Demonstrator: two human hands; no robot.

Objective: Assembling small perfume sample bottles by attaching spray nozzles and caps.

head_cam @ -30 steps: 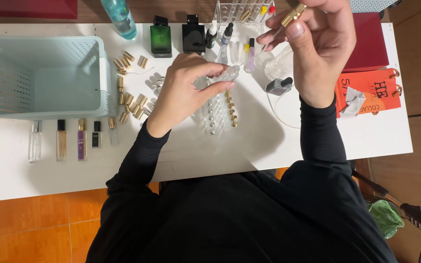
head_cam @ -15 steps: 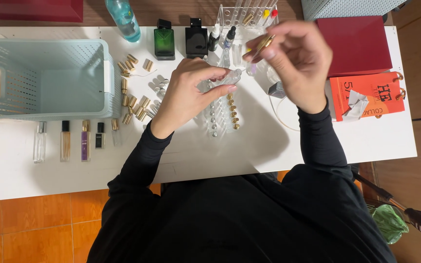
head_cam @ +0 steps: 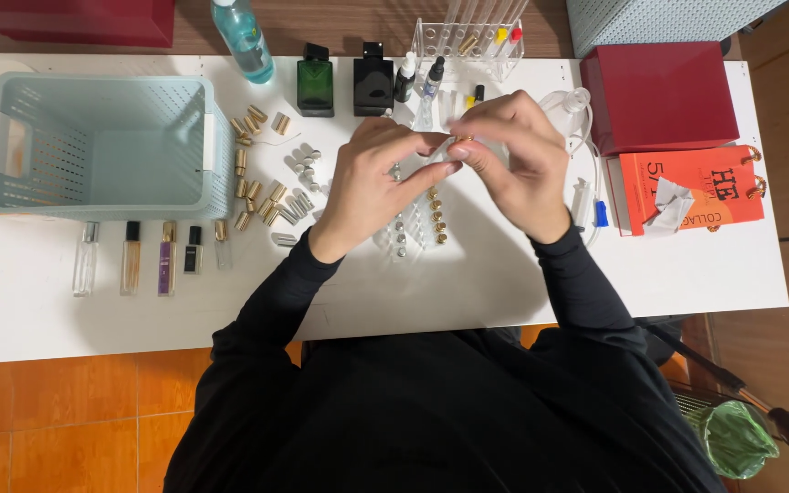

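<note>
1. head view: the left hand (head_cam: pixel 372 183) steadies a clear vial (head_cam: pixel 434 162) above the table (head_cam: pixel 504 283), fingers pinched round it.
2. the right hand (head_cam: pixel 518 164) pinches a gold cap (head_cam: pixel 461 140) at the vial's end, both hands meeting for fine grip.
3. loose caps (head_cam: pixel 257 196) lie sorted beside the basket (head_cam: pixel 107 146), within reach.

A pale teal basket (head_cam: pixel 102 146), a green bottle (head_cam: pixel 315 87), a black bottle (head_cam: pixel 373 85), a dark red box (head_cam: pixel 664 96).

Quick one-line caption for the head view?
Left hand and right hand meet over a small clear vial above the white table.
</note>
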